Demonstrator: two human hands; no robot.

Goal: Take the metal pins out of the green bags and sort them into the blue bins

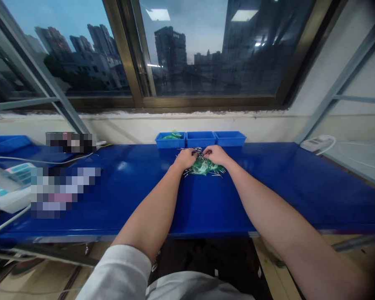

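Note:
A pile of thin metal pins (219, 170), silvery and dark, lies heaped and scattered on the blue table. Crumpled green plastic (203, 166), perhaps a bag, is mixed in with it. My left hand (186, 158) is at the pile's left side, its fingers curled inward on some of the pins. From the right, my right hand (218, 155) reaches in with thumb and fingers pinched on pins at the top of the heap. A small gap separates the two hands. How many pins each one holds is hidden by the fingers.
Behind the pile stand three blue bins: the left bin (170, 143) with green plastic in it, the middle bin (201, 141) and the right bin (230, 139). A white scale (12, 187) and cables are at left, a white device (318, 143) at right.

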